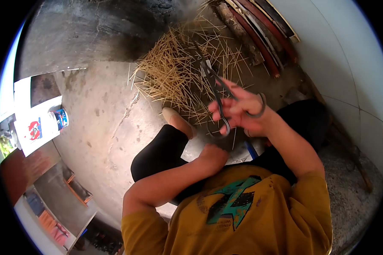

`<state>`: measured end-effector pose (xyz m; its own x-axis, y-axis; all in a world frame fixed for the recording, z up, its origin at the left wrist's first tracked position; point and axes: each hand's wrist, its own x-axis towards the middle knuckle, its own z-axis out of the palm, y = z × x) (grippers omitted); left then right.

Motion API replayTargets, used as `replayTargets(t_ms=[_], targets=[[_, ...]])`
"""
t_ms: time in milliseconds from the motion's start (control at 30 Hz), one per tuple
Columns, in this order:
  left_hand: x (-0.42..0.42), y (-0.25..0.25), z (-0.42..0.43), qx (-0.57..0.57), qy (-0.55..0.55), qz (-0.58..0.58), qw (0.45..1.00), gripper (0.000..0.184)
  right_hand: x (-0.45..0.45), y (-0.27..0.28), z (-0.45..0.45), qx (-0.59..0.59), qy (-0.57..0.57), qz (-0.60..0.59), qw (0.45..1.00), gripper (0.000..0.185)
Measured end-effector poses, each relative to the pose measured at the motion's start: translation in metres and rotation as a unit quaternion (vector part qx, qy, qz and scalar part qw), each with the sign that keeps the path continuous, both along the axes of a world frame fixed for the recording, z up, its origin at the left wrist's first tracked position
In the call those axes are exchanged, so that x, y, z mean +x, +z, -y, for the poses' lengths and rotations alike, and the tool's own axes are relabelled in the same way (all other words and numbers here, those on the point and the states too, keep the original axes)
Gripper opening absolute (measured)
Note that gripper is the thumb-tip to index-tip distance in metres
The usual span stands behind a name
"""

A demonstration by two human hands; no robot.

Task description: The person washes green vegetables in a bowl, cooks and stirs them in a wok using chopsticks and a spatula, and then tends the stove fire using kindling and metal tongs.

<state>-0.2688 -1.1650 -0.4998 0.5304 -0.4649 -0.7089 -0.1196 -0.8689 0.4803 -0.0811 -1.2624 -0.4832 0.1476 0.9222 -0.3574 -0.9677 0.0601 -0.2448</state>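
My right hand (pixel 242 108) holds a pair of dark metal fire tongs (pixel 220 87) by their looped handles, with one loop around the hand near the wrist and the other beside the fingertips. Their jaws point away from me, over a heap of thin straw-coloured sticks (pixel 170 63) on the floor. A small white patch shows near the tongs' pivot. My left hand (pixel 215 158) is curled in front of my lap, close to my knee; its fingers face away, so anything inside is hidden. A blue object (pixel 251 149) shows partly between my hands.
Split wood pieces (pixel 259 32) lie against the white tiled wall (pixel 327 55) at the upper right. A dark, curved sooty surface (pixel 89 34) stands at the upper left. Concrete floor (pixel 102 114) extends leftward, and a bright printed bag (pixel 38 127) is at the far left.
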Motion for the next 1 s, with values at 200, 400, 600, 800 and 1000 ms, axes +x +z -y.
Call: replayTargets(t_ms=[200, 400, 600, 800, 1000], targets=[[-0.005, -0.008, 0.001, 0.006, 0.018, 0.028, 0.999, 0.01, 0.108, -0.011, -0.106, 0.07, 0.01, 0.214, 0.974, 0.077], [-0.014, -0.011, 0.001, -0.005, 0.049, 0.051, 0.997, 0.012, 0.186, -0.026, -0.215, 0.181, 0.0, 0.175, 0.968, 0.045], [-0.008, -0.007, -0.002, -0.001, 0.057, 0.049, 0.997, 0.015, 0.232, -0.056, -0.289, 0.209, 0.044, 0.086, 0.973, 0.022], [-0.002, -0.002, -0.004, 0.001, 0.061, 0.038, 0.997, 0.014, 0.255, -0.071, -0.306, 0.181, 0.065, 0.149, 0.97, 0.006], [0.005, 0.003, -0.002, 0.005, 0.038, 0.015, 0.999, 0.017, 0.229, -0.052, -0.24, 0.2, 0.04, 0.168, 0.965, 0.014]])
